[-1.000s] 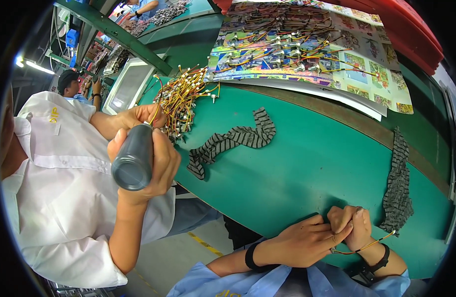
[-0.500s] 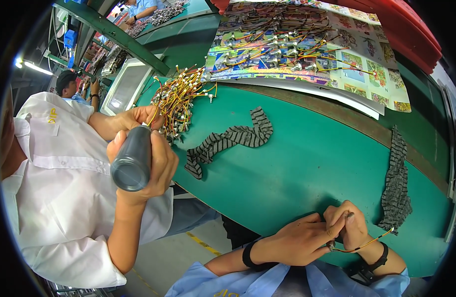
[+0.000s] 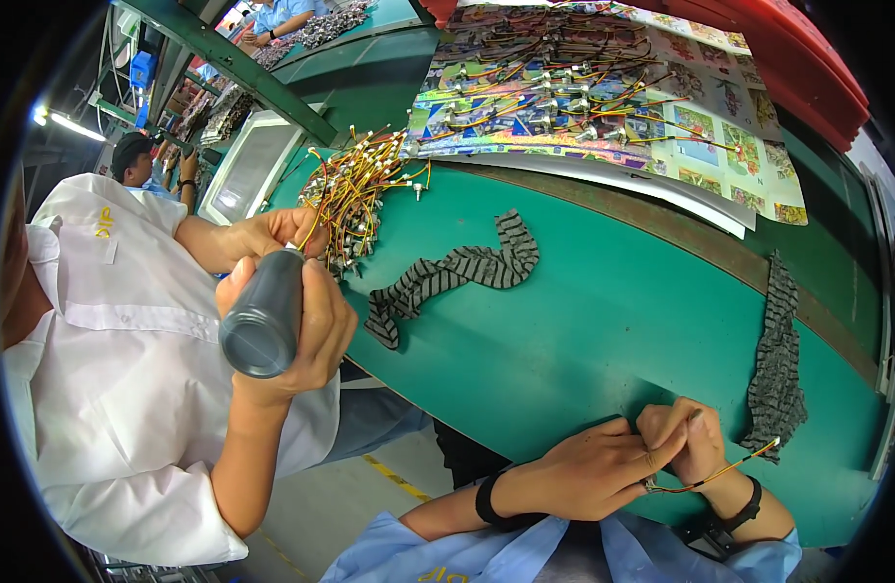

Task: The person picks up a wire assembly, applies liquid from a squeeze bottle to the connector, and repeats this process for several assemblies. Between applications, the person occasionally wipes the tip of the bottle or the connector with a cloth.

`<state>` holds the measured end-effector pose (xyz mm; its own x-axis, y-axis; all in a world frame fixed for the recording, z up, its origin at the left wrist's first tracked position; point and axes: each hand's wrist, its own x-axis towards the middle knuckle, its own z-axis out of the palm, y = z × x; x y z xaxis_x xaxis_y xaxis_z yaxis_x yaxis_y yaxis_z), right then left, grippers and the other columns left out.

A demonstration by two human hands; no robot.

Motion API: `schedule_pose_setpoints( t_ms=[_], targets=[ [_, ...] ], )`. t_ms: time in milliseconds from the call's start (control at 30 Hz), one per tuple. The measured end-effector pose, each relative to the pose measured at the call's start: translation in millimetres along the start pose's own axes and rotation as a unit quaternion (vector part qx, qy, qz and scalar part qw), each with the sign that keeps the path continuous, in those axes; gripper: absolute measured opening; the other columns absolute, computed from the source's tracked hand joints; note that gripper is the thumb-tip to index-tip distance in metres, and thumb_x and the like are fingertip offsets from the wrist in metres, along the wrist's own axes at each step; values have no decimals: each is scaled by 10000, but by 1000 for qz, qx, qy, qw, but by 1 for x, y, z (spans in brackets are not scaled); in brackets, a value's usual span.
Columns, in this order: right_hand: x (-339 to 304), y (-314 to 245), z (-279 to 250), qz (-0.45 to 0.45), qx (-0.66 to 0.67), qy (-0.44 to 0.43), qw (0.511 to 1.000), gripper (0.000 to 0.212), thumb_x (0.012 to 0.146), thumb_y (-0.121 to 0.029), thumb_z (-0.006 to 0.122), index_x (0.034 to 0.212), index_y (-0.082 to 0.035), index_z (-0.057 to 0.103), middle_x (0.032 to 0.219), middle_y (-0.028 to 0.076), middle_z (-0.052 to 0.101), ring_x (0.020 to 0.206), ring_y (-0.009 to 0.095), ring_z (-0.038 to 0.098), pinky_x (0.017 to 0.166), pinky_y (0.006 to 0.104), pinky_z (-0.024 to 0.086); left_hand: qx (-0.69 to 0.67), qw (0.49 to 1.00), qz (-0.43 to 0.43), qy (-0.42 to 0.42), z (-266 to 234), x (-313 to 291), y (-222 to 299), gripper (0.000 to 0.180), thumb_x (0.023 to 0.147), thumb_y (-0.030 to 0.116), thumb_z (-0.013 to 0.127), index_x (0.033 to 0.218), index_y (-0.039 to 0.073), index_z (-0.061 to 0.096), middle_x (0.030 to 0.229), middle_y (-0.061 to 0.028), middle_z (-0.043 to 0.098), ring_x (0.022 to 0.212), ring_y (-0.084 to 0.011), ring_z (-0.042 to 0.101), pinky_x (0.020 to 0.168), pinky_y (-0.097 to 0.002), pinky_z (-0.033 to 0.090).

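My left hand (image 3: 588,471) reaches in from the lower edge, its fingers closed on a small metal part with wires. Thin yellow, red and dark wires (image 3: 705,480) run from that part across my right wrist to a small white plug (image 3: 776,443). Pressed against the left fingertips, my right hand (image 3: 688,437) is curled closed; what its fingers grip is hidden. A crumpled grey-and-black striped cloth (image 3: 777,374) lies on the green table (image 3: 603,321) just beyond my right hand.
At the left, a co-worker's hand (image 3: 316,335) holds a dark grey cylindrical tool (image 3: 263,325) beside a heap of wired parts (image 3: 355,194). Another striped cloth (image 3: 462,270) lies mid-table. Rows of wired parts rest on printed sheets (image 3: 705,146) at the back, near red bins (image 3: 807,58).
My hands stay together, with only slight finger movement. The white plug end of the wires has risen a little. The co-worker's tool has shifted slightly right.
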<state>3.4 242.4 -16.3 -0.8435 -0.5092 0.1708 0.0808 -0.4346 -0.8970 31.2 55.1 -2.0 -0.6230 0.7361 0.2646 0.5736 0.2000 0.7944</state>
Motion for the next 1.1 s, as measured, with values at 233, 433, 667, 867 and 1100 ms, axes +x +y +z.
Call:
schedule_pose_setpoints(
  t_ms=[233,433,667,867,1100],
  targets=[
    [-3,-6,9,26,-48,31,998,510,1087,-422,351,860,-12,553,624,69,527,567,114,432,545,269,353,-32,999,-31,-10,-2,-1,2,829,880,126,649,1542,-53,184,1023,-74,661,915,-246,614,860,-363,412],
    [-1,-7,9,23,-37,18,999,482,1086,-413,361,896,-6,537,634,60,512,570,113,436,536,268,353,-54,998,-25,-14,-4,0,0,836,889,127,644,1550,-46,161,1025,-63,661,923,-236,617,860,-365,411],
    [-1,-6,2,23,-28,-1,999,475,1088,-407,357,900,-10,538,620,53,506,575,113,429,539,269,353,-49,999,-15,-8,-1,-1,1,829,901,132,638,1550,-44,153,1023,-68,658,930,-238,617,862,-367,412],
    [-5,-3,8,20,-80,43,996,523,1089,-423,342,845,-13,555,601,59,519,574,125,426,542,281,353,-86,996,-27,4,0,-2,0,809,886,130,650,1538,-47,206,1027,-76,659,929,-247,616,863,-367,413],
    [0,-2,-1,6,18,-2,1000,525,1093,-411,329,841,-9,556,633,71,548,587,142,434,580,301,373,14,1000,16,13,1,1,0,816,897,133,643,1544,-40,177,1022,-77,657,916,-248,611,865,-369,412]
  ],
)
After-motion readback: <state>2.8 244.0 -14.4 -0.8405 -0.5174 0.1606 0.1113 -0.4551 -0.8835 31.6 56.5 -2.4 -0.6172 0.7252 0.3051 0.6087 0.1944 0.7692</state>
